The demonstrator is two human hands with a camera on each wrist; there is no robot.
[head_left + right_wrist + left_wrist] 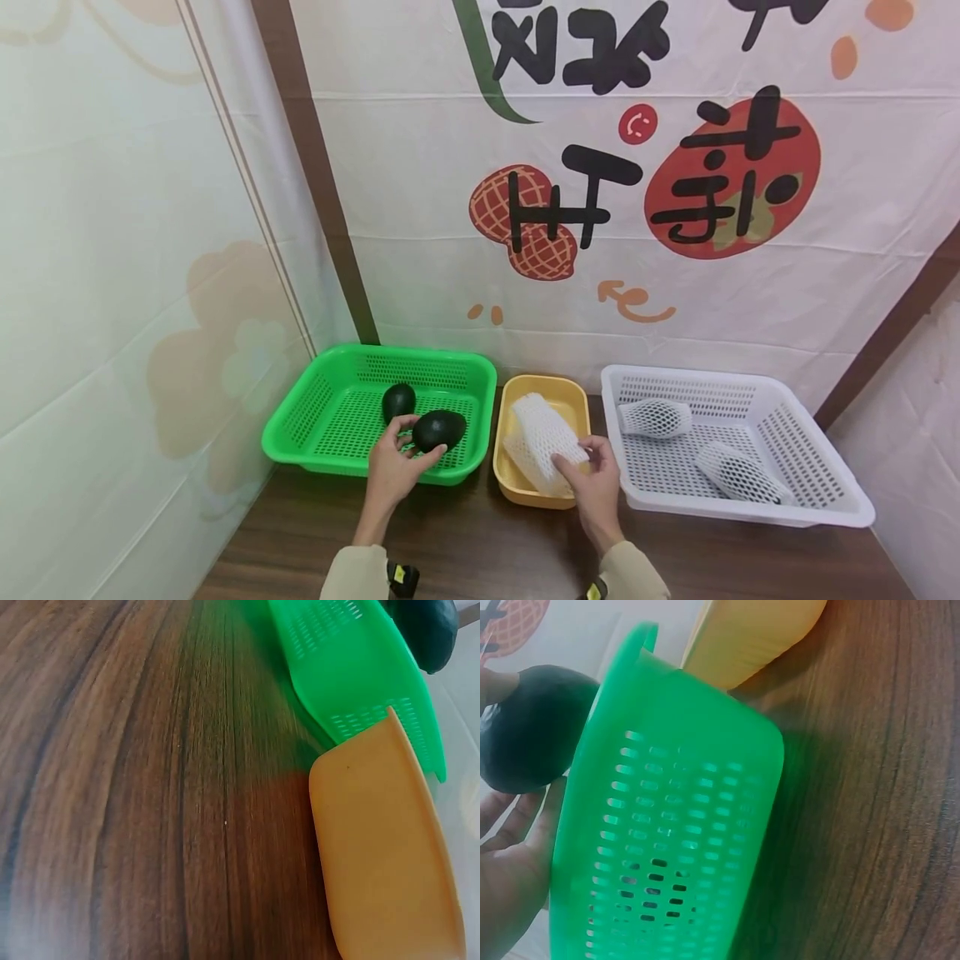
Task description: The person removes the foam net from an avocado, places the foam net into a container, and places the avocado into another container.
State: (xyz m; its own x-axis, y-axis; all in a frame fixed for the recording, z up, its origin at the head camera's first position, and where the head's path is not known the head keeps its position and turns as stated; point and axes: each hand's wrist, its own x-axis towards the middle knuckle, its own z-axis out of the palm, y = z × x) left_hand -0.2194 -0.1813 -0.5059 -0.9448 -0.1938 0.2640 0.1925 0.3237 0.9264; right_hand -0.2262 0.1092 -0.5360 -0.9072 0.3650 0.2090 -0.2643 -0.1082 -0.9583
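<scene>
A dark avocado (438, 431) is gripped in my left hand (393, 468), over the front of the green basket (330, 463). In the left wrist view, the thumb and fingers curl round the avocado (536, 731) beside the basket's rim. A second avocado (398, 402) lies in that basket, behind my left hand. My right hand (598, 487) pinches the near end of a white foam net sleeve (546, 429) over the yellow tray (536, 501). More white netting (525, 458) lies beneath it in the tray. The right hand is outside the right wrist view.
To the right stands a white basket (720, 510) with two net-wrapped dark items, one net (655, 418) at the back left and another net (742, 473) nearer the front. All three containers sit on a brown wooden table (480, 542) against a printed cloth backdrop (420, 275).
</scene>
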